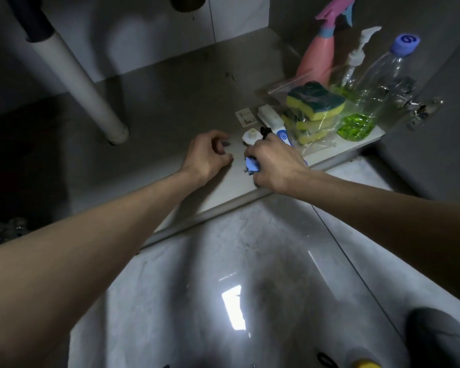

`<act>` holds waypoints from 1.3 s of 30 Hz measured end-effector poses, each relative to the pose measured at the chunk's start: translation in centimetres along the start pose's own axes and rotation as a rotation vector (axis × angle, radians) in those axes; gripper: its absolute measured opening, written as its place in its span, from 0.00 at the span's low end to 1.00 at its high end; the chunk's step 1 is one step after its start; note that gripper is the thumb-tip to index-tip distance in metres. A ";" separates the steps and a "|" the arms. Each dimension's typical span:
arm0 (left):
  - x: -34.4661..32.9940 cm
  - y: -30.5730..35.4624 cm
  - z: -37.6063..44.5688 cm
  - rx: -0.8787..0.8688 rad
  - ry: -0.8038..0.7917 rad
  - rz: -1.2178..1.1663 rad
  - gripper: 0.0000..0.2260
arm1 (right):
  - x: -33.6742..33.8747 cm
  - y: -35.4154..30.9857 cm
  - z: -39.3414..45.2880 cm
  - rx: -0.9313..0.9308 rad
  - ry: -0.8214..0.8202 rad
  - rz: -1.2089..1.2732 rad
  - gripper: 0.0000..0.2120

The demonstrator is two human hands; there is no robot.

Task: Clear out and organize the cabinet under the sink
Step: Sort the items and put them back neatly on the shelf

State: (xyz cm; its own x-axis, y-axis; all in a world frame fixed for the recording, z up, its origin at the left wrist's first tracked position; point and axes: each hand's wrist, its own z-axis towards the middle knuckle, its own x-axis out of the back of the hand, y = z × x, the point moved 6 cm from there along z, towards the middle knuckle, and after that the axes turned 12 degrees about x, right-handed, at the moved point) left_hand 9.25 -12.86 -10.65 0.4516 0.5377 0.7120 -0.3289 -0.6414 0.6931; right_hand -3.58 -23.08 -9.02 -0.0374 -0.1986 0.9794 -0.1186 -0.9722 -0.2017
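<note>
Both my arms reach into the cabinet under the sink. My right hand (pixel 275 166) grips a small blue part (pixel 252 163) with a metal screw near the shelf's front edge. A white round fitting (pixel 251 136) lies just beyond its fingers. My left hand (pixel 209 156) rests on the cabinet floor (pixel 170 107) beside it, fingers loosely curled, holding nothing that I can see. At the right stand a bag of yellow-green sponges (pixel 315 103), a pink spray bottle (pixel 320 55), a pump bottle of green liquid (pixel 356 73) and a clear bottle with a blue cap (pixel 391 75).
A white drain pipe (pixel 83 83) slants down to the cabinet floor at the left. A white brush with a blue handle (pixel 274 120) and a small card (pixel 246 117) lie by the sponges. A door hinge (pixel 424 110) sits at the right. Glossy floor tiles (pixel 250 261) lie in front.
</note>
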 end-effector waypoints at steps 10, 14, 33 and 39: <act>4.4 0.7 -6.9 0.073 0.016 -0.075 0.06 | 3.3 -4.5 -4.4 0.122 0.150 0.018 0.26; 3.2 -1.4 -13.1 0.149 -0.098 -0.017 0.16 | 3.9 -6.2 -7.4 -0.025 0.122 0.183 0.17; -0.4 -16.3 -48.2 0.899 -0.118 -0.030 0.02 | -11.4 -21.8 -30.5 -0.229 -0.295 0.625 0.15; -2.0 -20.5 -51.3 1.011 -0.188 0.210 0.14 | -15.6 -28.0 -31.1 -0.054 -0.463 0.591 0.15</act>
State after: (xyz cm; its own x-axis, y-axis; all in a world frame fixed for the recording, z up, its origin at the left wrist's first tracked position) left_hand -27.47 27.26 -20.46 0.6155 0.3245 0.7182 0.3910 -0.9170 0.0791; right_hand -30.54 11.09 -19.01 0.3095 -0.7290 0.6106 -0.2572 -0.6824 -0.6843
